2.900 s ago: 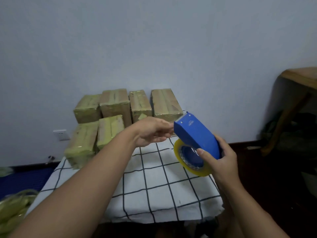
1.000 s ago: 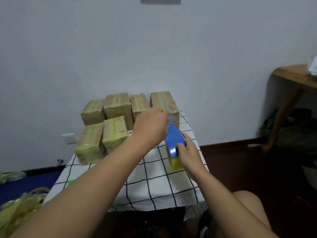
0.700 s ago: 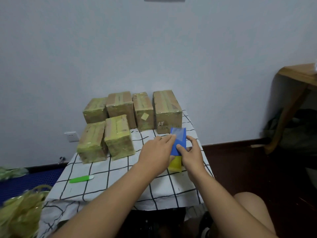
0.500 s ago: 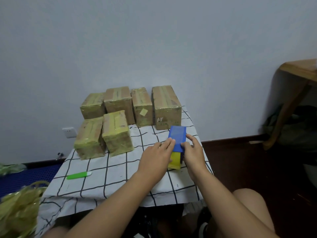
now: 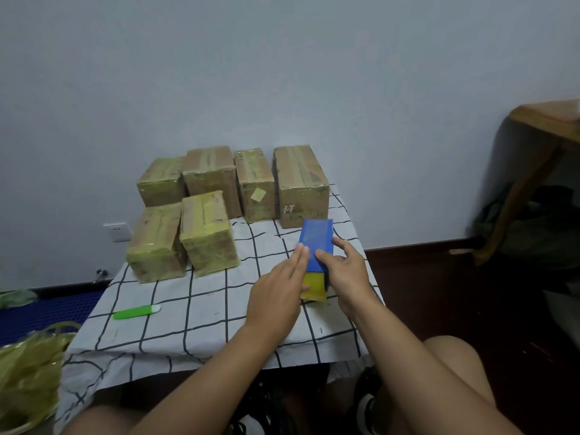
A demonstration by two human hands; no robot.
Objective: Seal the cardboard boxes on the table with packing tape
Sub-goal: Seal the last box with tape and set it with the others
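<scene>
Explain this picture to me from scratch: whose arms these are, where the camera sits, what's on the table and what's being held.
There is no machine here. The camera is worn on a person's head, looking forward and down at their own arms. The table wears a white cloth with black grid lines. Six cardboard boxes, wrapped in yellowish tape, stand at its far end. A green pen-like tool lies at its left. The right hand grips a blue tape dispenser with a yellow roll, set on the cloth. The left hand rests straight fingers against its side.
</scene>
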